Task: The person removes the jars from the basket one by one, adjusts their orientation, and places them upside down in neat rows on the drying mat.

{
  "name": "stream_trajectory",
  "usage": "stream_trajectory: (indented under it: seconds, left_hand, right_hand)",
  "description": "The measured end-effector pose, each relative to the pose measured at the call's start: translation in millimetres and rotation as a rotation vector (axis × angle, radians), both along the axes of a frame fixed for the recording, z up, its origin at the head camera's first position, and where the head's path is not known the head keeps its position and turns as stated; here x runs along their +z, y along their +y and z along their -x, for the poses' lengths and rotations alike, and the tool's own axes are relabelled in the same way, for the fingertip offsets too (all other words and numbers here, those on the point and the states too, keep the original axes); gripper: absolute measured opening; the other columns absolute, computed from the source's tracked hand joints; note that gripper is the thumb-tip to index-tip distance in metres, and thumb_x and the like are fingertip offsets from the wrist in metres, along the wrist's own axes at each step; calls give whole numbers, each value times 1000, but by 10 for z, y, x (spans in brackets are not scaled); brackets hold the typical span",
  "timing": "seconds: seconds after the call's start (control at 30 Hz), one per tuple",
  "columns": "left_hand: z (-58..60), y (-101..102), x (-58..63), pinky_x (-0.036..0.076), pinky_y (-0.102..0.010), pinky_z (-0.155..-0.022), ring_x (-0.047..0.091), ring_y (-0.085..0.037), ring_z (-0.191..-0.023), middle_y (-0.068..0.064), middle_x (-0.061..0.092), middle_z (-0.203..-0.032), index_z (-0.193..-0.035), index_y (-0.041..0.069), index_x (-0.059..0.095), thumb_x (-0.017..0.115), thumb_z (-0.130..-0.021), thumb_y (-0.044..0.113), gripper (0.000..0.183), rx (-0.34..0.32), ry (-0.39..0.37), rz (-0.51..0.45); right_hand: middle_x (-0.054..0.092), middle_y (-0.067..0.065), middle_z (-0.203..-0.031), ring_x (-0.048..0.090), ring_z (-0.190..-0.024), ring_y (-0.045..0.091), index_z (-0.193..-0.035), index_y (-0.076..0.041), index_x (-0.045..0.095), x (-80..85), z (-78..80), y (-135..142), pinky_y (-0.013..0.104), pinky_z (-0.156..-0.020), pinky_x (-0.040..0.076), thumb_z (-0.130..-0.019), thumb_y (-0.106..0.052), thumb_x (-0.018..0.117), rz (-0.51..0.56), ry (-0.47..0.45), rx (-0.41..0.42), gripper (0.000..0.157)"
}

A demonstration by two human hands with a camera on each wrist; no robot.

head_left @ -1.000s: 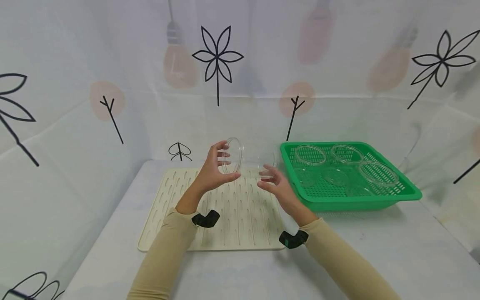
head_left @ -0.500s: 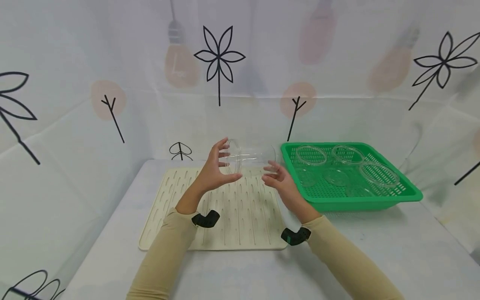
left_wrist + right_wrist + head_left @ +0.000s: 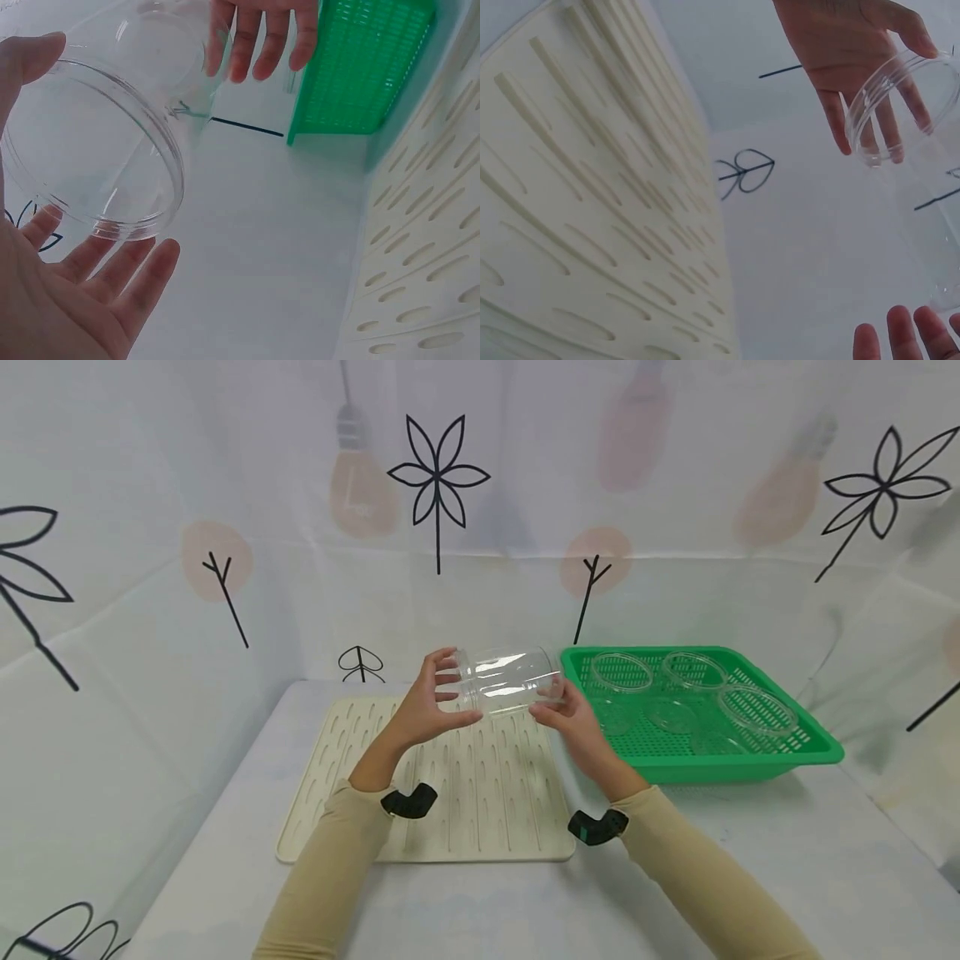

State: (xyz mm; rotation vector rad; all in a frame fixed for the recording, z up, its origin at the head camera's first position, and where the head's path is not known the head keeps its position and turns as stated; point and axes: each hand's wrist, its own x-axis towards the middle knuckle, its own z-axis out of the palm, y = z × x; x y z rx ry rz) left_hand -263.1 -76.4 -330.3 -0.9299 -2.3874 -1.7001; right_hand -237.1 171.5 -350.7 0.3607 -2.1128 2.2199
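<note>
The left grip (image 3: 424, 706) and right grip (image 3: 579, 727) are holding the clear jar (image 3: 513, 681) sideways by its nine and three o'clock ends, appearing across the cream mat's (image 3: 480, 793) twelve o'clock edge, while smooth, curved walls are probably risking a slip onto the counter (image 3: 465, 910).

A small draped booth, shown by flower-printed white sheets (image 3: 510, 597) around three sides of a table (image 3: 495, 910).

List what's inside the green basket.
Three clear containers, apparently upright: wide round rims show, with fainter round bases below. The green basket hides the strip of floor just behind its near wall, so what's there can't be told.
</note>
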Motion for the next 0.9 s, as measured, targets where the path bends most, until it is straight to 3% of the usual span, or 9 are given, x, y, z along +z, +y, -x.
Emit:
stream_trajectory:
  seconds: [0.4,0.67,0.9]
  left_hand:
    - [-10,-39,-62,39,-44,-97,42,-31,-122,-13,30,-139,-141,13,21,78,-75,25,89,31,-97,81]
    - [-62,-31,-48,40,-48,-95,43,-33,-121,-12,38,-136,-137,7,28,77,-75,30,83,46,-100,136]
    - [-1,-26,-120,38,-45,-98,42,-33,-121,-9,40,-137,-135,8,31,78,-74,33,80,30,-85,149]
  right_hand:
    - [33,21,-134,52,-102,10,-146,-1,18,159,19,0,26,-89,42,-86,2,57,-2,47,-13,72]
    - [35,14,-132,53,-103,14,-146,-4,21,247,1,-18,27,-89,43,-83,2,59,50,81,13,73]
    - [25,19,-141,50,-106,17,-146,-5,21,293,10,-41,27,-87,43,-81,-5,67,64,117,22,80]
